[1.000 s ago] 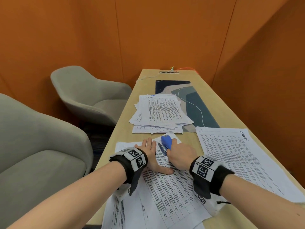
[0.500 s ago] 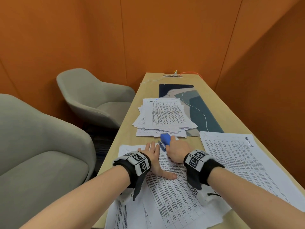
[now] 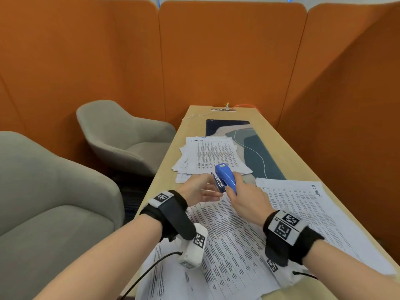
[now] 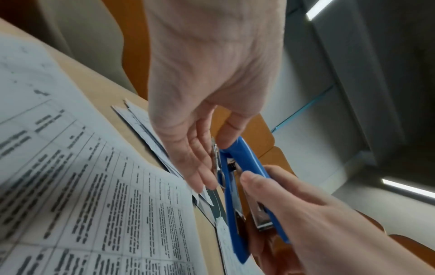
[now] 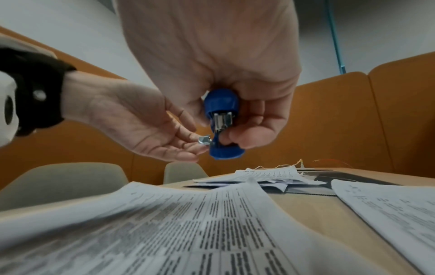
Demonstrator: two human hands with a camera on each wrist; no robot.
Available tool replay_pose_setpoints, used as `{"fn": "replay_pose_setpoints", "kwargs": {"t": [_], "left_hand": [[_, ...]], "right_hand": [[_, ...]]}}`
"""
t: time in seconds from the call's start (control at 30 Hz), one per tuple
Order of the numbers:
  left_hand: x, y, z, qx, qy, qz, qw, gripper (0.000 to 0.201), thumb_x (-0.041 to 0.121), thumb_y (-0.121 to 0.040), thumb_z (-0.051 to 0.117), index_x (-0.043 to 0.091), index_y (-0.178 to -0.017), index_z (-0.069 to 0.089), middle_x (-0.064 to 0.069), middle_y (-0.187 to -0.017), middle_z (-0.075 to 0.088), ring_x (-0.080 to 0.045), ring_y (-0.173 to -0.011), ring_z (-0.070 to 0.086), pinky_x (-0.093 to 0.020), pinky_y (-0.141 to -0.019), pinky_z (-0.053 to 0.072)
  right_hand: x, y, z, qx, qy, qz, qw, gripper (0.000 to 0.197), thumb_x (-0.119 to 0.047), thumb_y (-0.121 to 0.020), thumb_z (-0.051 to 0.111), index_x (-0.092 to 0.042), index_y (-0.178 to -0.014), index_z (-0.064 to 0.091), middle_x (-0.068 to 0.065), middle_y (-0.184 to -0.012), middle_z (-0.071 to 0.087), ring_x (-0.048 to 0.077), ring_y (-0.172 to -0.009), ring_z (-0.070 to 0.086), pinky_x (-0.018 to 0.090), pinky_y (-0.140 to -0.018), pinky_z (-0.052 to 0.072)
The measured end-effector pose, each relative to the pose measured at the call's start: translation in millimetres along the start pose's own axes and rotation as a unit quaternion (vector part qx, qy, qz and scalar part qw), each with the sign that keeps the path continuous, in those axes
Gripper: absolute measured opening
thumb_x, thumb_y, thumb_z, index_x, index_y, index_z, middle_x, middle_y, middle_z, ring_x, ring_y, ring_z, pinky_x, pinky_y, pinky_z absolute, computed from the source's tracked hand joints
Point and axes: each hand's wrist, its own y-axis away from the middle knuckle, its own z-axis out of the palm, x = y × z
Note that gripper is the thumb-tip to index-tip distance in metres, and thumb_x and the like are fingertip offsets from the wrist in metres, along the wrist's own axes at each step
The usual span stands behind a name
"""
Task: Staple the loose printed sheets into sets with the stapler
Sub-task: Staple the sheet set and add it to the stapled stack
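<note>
My right hand (image 3: 242, 191) grips the blue stapler (image 3: 226, 177) and holds it lifted above the table, nose end tilted up. My left hand (image 3: 205, 188) reaches in from the left. Its thumb rests on the blue top's end and its fingers (image 4: 200, 167) lie along the metal base, pinching the stapler (image 4: 235, 188). In the right wrist view the left fingertips (image 5: 188, 145) touch a metal tab on the stapler (image 5: 221, 104). Printed sheets (image 3: 227, 245) lie under both hands. A loose pile of sheets (image 3: 212, 154) sits farther back, and another sheet (image 3: 303, 211) lies at the right.
The wooden table (image 3: 281, 148) runs away from me, with a dark desk mat (image 3: 259, 152) beyond the piles and cables (image 3: 227, 107) at its far end. Two grey armchairs (image 3: 121, 135) stand left of the table. Orange padded walls close in the back and right.
The stapler was pressed down on the sheets' corner with my left hand flat on the paper. Now my right hand has lifted it, and my left hand has come up to its end.
</note>
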Motion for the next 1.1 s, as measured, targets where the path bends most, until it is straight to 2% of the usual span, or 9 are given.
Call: {"fn": "replay_pose_setpoints", "kwargs": {"t": [0.17,0.37,0.5,0.63,0.7,0.8,0.87,0.97,1.1], "left_hand": [[-2.1,-4.4,11.4,0.034,-0.048,0.045,0.997,0.023,0.001,-0.088,0.062,-0.011,-0.109,0.061,-0.017,-0.088,0.067,-0.018,-0.067,0.066,-0.024,-0.068,0.059],[-1.2,-17.0,20.7,0.077,-0.04,0.066,0.994,0.029,-0.005,-0.084,0.066,-0.013,-0.11,0.058,-0.019,-0.081,0.067,-0.02,-0.065,0.067,-0.024,-0.064,0.06],[1.9,-20.3,22.1,0.074,0.022,0.065,0.995,0.027,-0.006,-0.086,0.063,-0.015,-0.111,0.059,-0.025,-0.094,0.066,-0.025,-0.072,0.066,-0.026,-0.067,0.059],[3.2,-22.5,28.4,0.071,0.019,0.076,0.994,0.022,-0.006,-0.087,0.061,-0.014,-0.107,0.064,-0.027,-0.101,0.068,-0.027,-0.076,0.067,-0.026,-0.068,0.06],[2.8,-22.3,30.7,0.078,0.018,0.082,0.993,0.012,-0.007,-0.087,0.061,-0.01,-0.098,0.065,-0.023,-0.091,0.069,-0.026,-0.071,0.066,-0.024,-0.064,0.06],[6.7,-24.4,21.8,0.142,0.036,0.101,0.984,0.005,-0.008,-0.087,0.06,-0.004,-0.088,0.063,-0.015,-0.074,0.064,-0.021,-0.063,0.062,-0.021,-0.055,0.058],[11.9,-23.4,12.9,0.172,-0.013,0.118,0.978,0.004,-0.007,-0.086,0.062,-0.003,-0.087,0.063,-0.014,-0.072,0.064,-0.02,-0.061,0.062,-0.02,-0.053,0.058],[17.9,-10.7,10.6,0.183,-0.132,0.159,0.961,0.006,-0.002,-0.084,0.066,0.002,-0.081,0.064,-0.012,-0.074,0.066,-0.017,-0.061,0.063,-0.022,-0.057,0.058],[19.9,3.8,17.3,0.214,-0.29,0.263,0.895,0.003,0.011,-0.087,0.065,0.009,-0.085,0.065,-0.007,-0.075,0.07,-0.017,-0.069,0.065,-0.034,-0.072,0.056]], "right_hand": [[3.3,1.0,-6.6,-0.011,-0.008,0.019,1.0,0.038,-0.038,-0.099,0.031,-0.018,-0.131,0.034,0.01,-0.103,0.066,0.034,-0.089,0.062,0.034,-0.067,0.039],[3.5,5.0,-15.7,-0.02,-0.003,0.036,0.999,0.037,-0.036,-0.099,0.032,-0.015,-0.13,0.035,0.009,-0.112,0.062,0.033,-0.094,0.06,0.034,-0.07,0.035],[9.1,13.4,-19.8,-0.025,0.014,0.037,0.999,0.034,-0.035,-0.099,0.031,-0.016,-0.127,0.035,0.009,-0.103,0.065,0.028,-0.076,0.051,0.033,-0.067,0.035],[17.1,18.7,-22.4,-0.031,0.016,0.047,0.998,0.036,-0.035,-0.099,0.03,-0.018,-0.131,0.031,0.011,-0.102,0.063,0.027,-0.073,0.048,0.032,-0.066,0.034],[21.4,22.6,-24.3,-0.035,0.027,0.044,0.998,0.039,-0.035,-0.1,0.03,-0.019,-0.135,0.028,0.008,-0.095,0.06,0.027,-0.072,0.047,0.032,-0.066,0.034],[30.6,32.3,-23.4,-0.06,0.055,0.04,0.996,0.038,-0.037,-0.099,0.03,-0.021,-0.133,0.032,0.001,-0.085,0.054,0.026,-0.073,0.049,0.031,-0.066,0.035],[41.0,33.2,-20.2,-0.088,0.063,0.073,0.991,0.037,-0.039,-0.099,0.029,-0.019,-0.129,0.036,0.004,-0.093,0.06,0.029,-0.082,0.056,0.032,-0.069,0.036],[56.6,22.2,-13.0,-0.125,0.051,0.155,0.979,0.042,-0.04,-0.099,0.028,-0.011,-0.126,0.042,0.011,-0.121,0.06,0.031,-0.108,0.058,0.035,-0.082,0.04],[65.0,10.5,-2.3,-0.13,0.052,0.201,0.97,0.041,-0.035,-0.098,0.031,-0.009,-0.128,0.043,0.011,-0.128,0.057,0.03,-0.115,0.056,0.035,-0.093,0.042]]}}
